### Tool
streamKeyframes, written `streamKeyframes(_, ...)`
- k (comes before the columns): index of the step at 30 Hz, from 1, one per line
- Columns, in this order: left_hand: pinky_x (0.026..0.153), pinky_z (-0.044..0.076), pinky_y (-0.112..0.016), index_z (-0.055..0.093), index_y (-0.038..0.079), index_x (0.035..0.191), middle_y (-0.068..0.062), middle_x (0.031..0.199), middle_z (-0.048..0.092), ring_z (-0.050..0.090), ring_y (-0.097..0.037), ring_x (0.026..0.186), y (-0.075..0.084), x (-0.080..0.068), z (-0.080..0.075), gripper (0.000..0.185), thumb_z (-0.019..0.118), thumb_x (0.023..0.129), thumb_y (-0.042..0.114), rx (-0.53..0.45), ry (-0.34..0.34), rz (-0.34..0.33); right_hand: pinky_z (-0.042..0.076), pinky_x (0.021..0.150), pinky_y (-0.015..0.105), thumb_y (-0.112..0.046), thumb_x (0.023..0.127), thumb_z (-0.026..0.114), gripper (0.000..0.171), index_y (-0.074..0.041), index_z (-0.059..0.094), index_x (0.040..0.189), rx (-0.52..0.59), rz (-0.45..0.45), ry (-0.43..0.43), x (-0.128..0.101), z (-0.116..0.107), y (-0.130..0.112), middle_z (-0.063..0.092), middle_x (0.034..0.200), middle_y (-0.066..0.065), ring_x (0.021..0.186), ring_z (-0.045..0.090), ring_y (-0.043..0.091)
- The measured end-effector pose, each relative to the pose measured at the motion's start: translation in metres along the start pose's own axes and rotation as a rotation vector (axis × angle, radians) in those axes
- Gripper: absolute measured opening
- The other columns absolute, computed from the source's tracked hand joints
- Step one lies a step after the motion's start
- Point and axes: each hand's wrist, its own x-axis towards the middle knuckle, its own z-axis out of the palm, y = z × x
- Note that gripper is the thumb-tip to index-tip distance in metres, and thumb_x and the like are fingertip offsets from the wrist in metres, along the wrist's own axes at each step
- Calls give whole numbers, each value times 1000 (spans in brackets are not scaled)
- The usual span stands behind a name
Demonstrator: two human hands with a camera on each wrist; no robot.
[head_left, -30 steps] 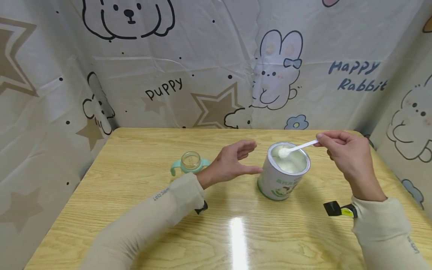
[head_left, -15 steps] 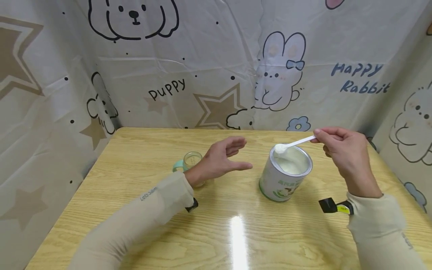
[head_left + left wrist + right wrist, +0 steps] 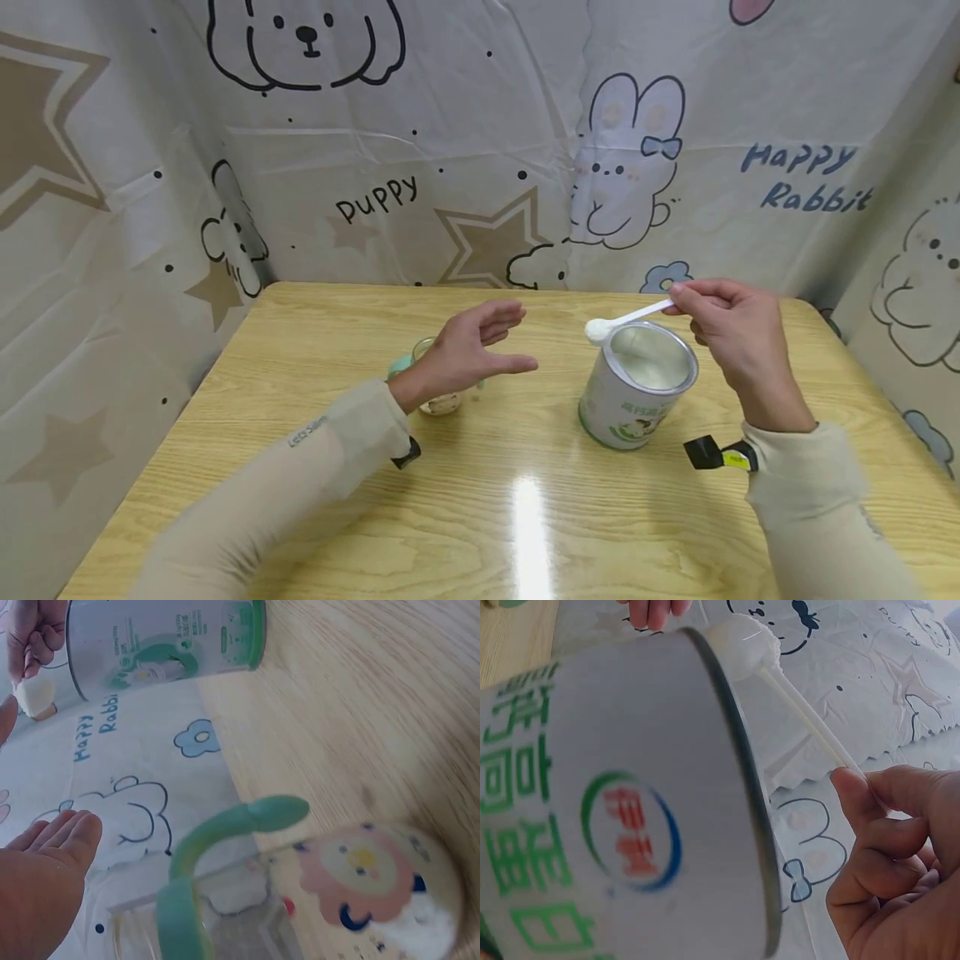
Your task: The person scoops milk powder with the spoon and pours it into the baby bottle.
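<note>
My right hand pinches the end of a white scoop's handle between thumb and fingers. The scoop, heaped with white powder, is level above the left rim of an open milk powder can. Inside the can lies more pale powder. To the left my left hand hovers with fingers extended and thumb apart, holding nothing. Beneath and behind it stands a baby bottle, partly hidden in the head view. In the left wrist view the bottle shows a green handle, an open top and a cartoon print.
A wooden table carries the can and the bottle, which stand apart. Cloth with cartoon prints hangs behind the table and at both sides.
The right hand has carried the loaded scoop from inside the can up and left past its rim. My left hand has drawn away leftward from the can, over the bottle.
</note>
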Motion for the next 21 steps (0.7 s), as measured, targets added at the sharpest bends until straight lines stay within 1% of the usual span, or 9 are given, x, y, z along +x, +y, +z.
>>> streamKeyframes(4, 110, 42, -26, 46, 4, 146, -10, 147, 50, 48, -21, 136, -3, -3, -7, 73, 83, 84, 14, 6, 8, -6, 45, 59, 16, -40, 94, 69, 35, -10, 68, 112, -12, 13, -15, 1, 5, -3, 71, 79, -18, 70, 49, 10)
streamKeyframes(7, 110, 42, -27, 47, 5, 145, -10, 147, 51, 48, -21, 136, -4, -4, -12, 71, 83, 84, 15, 21, 17, -5, 43, 56, 16, -38, 94, 70, 31, -11, 67, 110, 3, 4, -30, 2, 10, -5, 71, 78, -17, 67, 48, 9)
streamKeyframes(11, 110, 42, -26, 48, 5, 144, -9, 146, 52, 48, -21, 135, -3, -7, -18, 71, 83, 84, 15, 39, 34, -8, 41, 53, 16, -34, 95, 71, 29, -9, 68, 108, 32, -18, -45, 2, 17, -9, 71, 76, -16, 62, 47, 6)
streamKeyframes(17, 110, 42, -27, 47, 2, 144, -12, 145, 52, 49, -24, 135, -3, -10, -26, 71, 83, 84, 14, 40, 56, -4, 45, 56, 15, -36, 94, 70, 31, -9, 68, 109, 53, -9, -64, 0, 29, -13, 71, 77, -16, 67, 50, 5)
streamKeyframes(21, 111, 41, -29, 46, 2, 145, -13, 146, 51, 49, -23, 135, -5, -14, -32, 71, 82, 85, 15, 56, 63, -5, 44, 55, 14, -33, 95, 70, 31, -7, 68, 110, 88, -23, -68, -1, 37, -14, 71, 76, -15, 64, 50, 5)
